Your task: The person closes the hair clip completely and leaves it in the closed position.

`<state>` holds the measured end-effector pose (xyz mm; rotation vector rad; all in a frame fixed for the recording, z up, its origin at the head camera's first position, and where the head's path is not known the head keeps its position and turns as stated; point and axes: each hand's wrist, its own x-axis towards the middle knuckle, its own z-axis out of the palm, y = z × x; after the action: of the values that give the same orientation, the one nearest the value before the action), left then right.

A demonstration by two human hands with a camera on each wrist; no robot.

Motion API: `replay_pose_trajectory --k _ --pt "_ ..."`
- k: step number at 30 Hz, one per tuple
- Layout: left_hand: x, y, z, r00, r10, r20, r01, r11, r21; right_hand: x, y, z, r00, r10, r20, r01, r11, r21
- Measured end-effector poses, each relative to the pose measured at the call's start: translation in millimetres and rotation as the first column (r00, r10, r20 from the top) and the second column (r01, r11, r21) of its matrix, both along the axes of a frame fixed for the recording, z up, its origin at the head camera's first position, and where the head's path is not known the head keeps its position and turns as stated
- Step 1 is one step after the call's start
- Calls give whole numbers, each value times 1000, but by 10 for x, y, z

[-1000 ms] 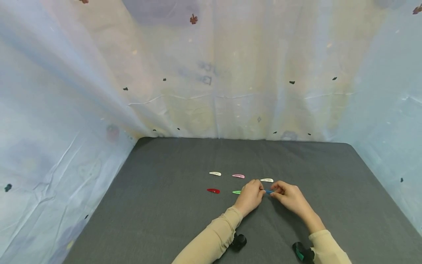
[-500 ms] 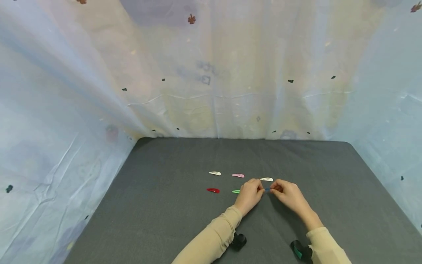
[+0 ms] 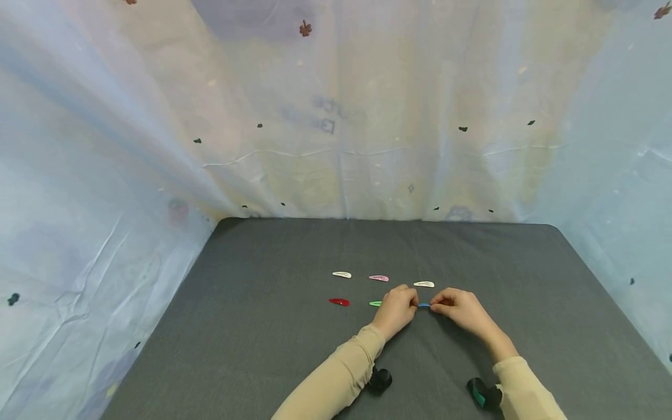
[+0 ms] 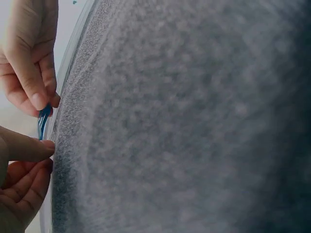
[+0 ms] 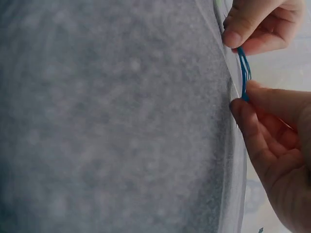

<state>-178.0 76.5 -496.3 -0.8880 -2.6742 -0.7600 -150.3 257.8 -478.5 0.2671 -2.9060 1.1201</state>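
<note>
A blue snap hair clip (image 3: 424, 305) is stretched between both hands, seen in all three views. My left hand (image 3: 396, 307) pinches one end between thumb and fingertips. My right hand (image 3: 464, 312) pinches the opposite end the same way. In the right wrist view the blue clip (image 5: 244, 70) shows its slotted middle, with the ends covered by fingertips. A green hair clip (image 3: 375, 303) lies just left of my left hand, partly hidden behind it. Beyond the hands lies a white hair clip (image 3: 424, 284).
A pink hair clip (image 3: 378, 278), a cream hair clip (image 3: 342, 274) and a red hair clip (image 3: 339, 302) lie on the dark grey cloth-covered table (image 3: 252, 338). A patterned curtain (image 3: 315, 175) hangs behind the table's far edge.
The hands stay close together over the same spot, both still on the blue hair clip. The clip's tilt shifts slightly and my right hand moves a little. The other clips stay put.
</note>
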Motion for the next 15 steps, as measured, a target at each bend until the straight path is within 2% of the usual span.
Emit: replay_pose_trajectory --k 4,11,15 --pt "5 19 6 999 -3 32 4 1000 -27 -26 22 -33 1000 21 18 -21 1000 -3" --pt "-8 -1 -19 1000 1 26 -1 1000 -20 -41 22 -64 999 52 -8 -52 998 42" --pt "-63 -101 63 998 -19 68 20 1000 -17 -40 23 5 998 62 -30 -60 994 87"
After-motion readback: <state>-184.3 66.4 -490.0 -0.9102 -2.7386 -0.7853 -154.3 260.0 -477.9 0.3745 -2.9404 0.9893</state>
